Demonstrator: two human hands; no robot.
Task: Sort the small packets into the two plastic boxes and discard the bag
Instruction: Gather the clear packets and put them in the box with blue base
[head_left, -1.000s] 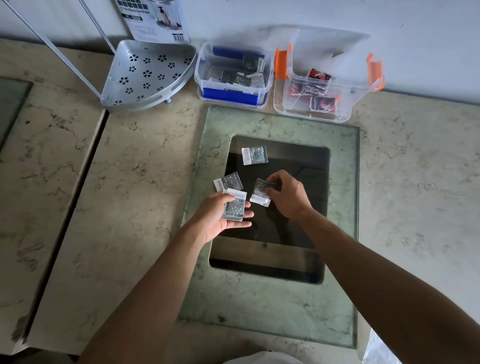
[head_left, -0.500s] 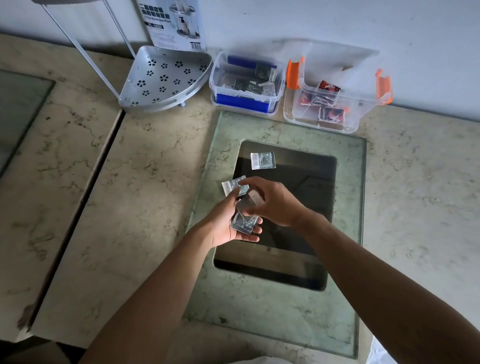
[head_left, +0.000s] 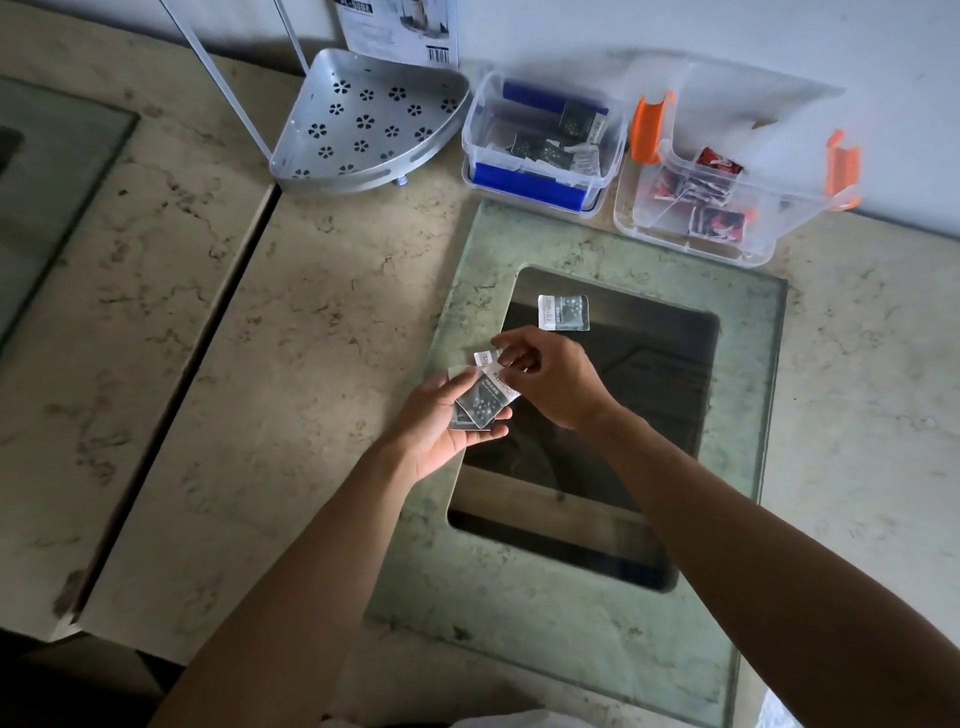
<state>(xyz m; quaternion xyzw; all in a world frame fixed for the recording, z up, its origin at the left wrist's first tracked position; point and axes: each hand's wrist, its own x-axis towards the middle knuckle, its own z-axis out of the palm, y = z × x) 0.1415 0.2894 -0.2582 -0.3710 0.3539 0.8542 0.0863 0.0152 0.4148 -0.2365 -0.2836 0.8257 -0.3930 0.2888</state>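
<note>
Left hand (head_left: 441, 426) cups flat, glossy silver packets (head_left: 480, 408) — right hand (head_left: 550, 379) pinches another crinkly packet (head_left: 488, 358) beside them.

Premises appear domestic, likely a bathroom or utility counter in a home. Evidence: a marble-patterned stone countertop (head_left: 322, 322) against a plain white wall (head_left: 675, 26); a perforated metal corner shelf (head_left: 363, 124) at the far left with its retail packaging card (head_left: 397, 26) propped behind; a glass pane (head_left: 582, 613) lying over a cutout.
</note>
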